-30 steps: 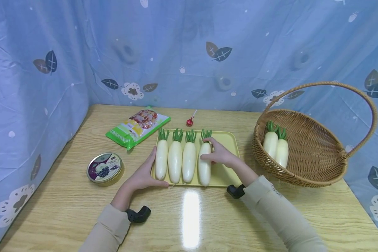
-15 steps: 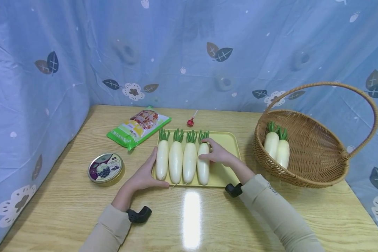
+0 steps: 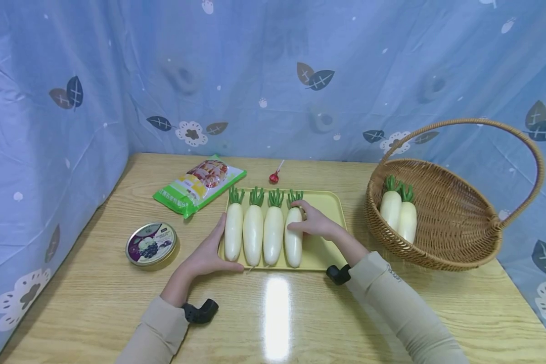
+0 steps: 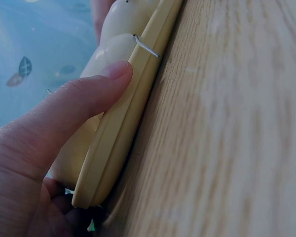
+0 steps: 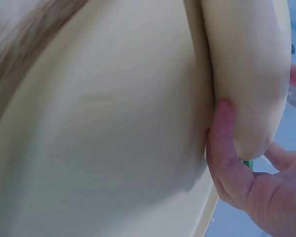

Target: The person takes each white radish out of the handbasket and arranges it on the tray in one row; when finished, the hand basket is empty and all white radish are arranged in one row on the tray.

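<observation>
Several white radishes with green tops lie side by side on a yellow tray (image 3: 324,242). My right hand (image 3: 317,221) grips the rightmost white radish (image 3: 294,246), with fingers on both sides of its body just under the leaves. In the right wrist view, fingers (image 5: 224,143) press along the side of that radish (image 5: 249,74). My left hand (image 3: 205,254) holds the tray's front left corner. Its thumb (image 4: 116,74) lies on the tray rim (image 4: 123,111) in the left wrist view, beside the leftmost radish (image 3: 233,232).
A wicker basket (image 3: 450,217) with a tall handle stands at the right, holding two white radishes (image 3: 399,215). To the left are a round tin (image 3: 151,244) and a green and white food packet (image 3: 200,184). A red lollipop (image 3: 274,177) lies behind the tray.
My right hand has moved the rightmost radish slightly left, closer to the one beside it. My left hand has stayed at the tray's corner.
</observation>
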Motion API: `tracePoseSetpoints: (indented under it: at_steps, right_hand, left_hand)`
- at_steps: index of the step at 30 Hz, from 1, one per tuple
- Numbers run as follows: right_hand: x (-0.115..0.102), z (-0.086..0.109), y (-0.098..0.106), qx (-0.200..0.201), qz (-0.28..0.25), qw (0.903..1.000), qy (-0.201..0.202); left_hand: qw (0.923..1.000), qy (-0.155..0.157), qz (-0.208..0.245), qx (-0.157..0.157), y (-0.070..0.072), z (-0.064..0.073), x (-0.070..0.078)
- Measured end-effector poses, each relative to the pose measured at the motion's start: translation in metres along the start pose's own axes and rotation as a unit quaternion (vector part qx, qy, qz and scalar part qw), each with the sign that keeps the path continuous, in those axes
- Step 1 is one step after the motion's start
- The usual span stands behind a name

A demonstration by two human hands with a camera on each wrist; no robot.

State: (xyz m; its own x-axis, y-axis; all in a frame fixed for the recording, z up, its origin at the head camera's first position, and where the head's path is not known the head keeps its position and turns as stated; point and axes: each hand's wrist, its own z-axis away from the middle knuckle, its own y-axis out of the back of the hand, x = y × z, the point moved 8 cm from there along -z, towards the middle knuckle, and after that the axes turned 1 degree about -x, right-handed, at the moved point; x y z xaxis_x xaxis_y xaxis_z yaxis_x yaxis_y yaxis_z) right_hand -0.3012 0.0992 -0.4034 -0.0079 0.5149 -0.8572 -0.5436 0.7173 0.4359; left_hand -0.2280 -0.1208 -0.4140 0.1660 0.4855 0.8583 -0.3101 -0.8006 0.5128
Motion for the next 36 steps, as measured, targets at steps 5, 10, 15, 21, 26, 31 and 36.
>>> tracePoseSetpoints:
  at_steps: [5,10,15,21,26,31,36]
  right_hand:
    - [0.0,0.003,0.004,0.004,0.004,1.0,-0.003]
    - [0.0,0.004,0.007,0.008,0.009,0.9999,-0.004]
    - [0.0,0.002,0.005,0.008,0.009,0.9999,0.007]
    - [-0.003,0.003,0.002,0.002,0.008,0.9996,0.029]
    - [-0.004,0.004,0.002,-0.002,0.015,0.9995,0.029]
    - [-0.006,0.007,0.003,-0.007,0.013,0.9996,0.026]
    - [-0.007,0.011,0.007,-0.003,-0.001,0.9998,0.019]
  left_hand:
    - [1.0,0.001,0.008,-0.006,0.004,0.005,0.019]
    - [0.9999,-0.002,0.013,-0.007,0.004,0.005,0.019]
    - [0.9998,-0.004,0.017,-0.006,0.004,0.004,0.016]
    - [0.9998,-0.007,0.017,-0.007,0.003,0.004,0.015]
    - [0.9999,-0.007,0.011,-0.005,0.0,0.001,0.004]
    - [1.0,-0.007,-0.003,-0.001,-0.003,-0.005,-0.021]
    - [1.0,-0.008,-0.004,0.0,-0.004,-0.006,-0.021]
